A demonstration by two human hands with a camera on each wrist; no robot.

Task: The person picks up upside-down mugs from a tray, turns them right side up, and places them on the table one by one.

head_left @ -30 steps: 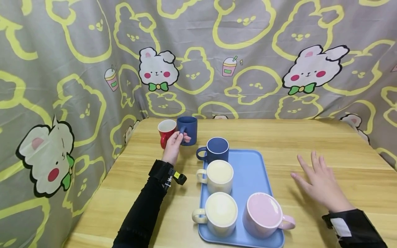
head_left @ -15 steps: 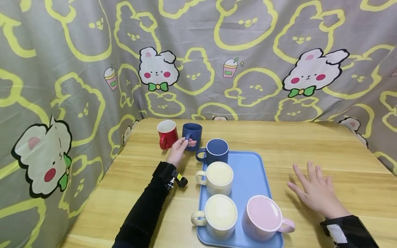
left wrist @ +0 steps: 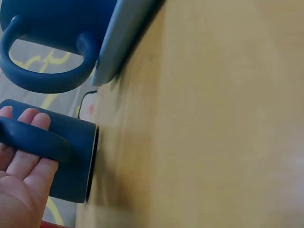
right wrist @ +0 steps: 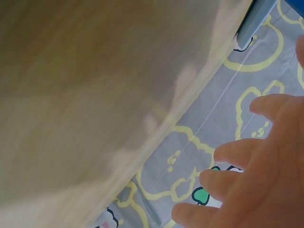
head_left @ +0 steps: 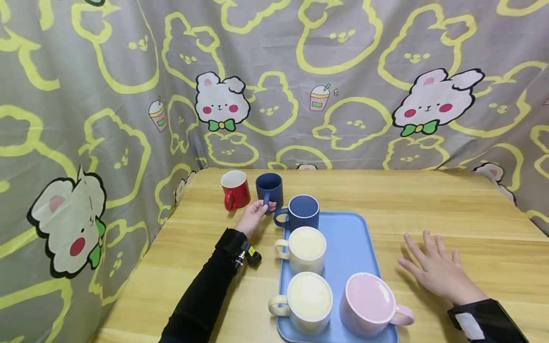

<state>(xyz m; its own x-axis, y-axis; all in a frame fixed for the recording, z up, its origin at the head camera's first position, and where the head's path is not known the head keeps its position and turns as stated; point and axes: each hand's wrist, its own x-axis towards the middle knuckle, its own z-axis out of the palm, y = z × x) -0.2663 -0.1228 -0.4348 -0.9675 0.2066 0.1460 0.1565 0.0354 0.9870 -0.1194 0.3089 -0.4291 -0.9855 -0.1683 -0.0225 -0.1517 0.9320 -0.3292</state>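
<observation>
My left hand (head_left: pixel 253 216) grips the handle of an upright dark blue mug (head_left: pixel 269 186) just beyond the tray's far left corner. In the left wrist view the fingers pass under the handle, and the mug's base (left wrist: pixel 91 164) is close to the tabletop. Right of it stands another blue mug (head_left: pixel 303 209) on the light blue tray (head_left: pixel 347 233), its handle pointing left and a flat closed face up. To the left is a red mug (head_left: pixel 236 190), white inside. My right hand (head_left: pixel 437 271) holds nothing, fingers spread over the table right of the tray.
Two cream mugs (head_left: pixel 307 247) stand in line down the tray's left side, handles to the left. A pink mug (head_left: pixel 368 305) fills the near right corner, handle jutting past the edge. A patterned grey curtain (head_left: pixel 360 143) rises behind the wooden table (head_left: pixel 429 200).
The left hand has brought the blue mug rightward and nearer, away from the red mug toward the tray. The right hand has drawn slightly nearer, its fingers still spread.
</observation>
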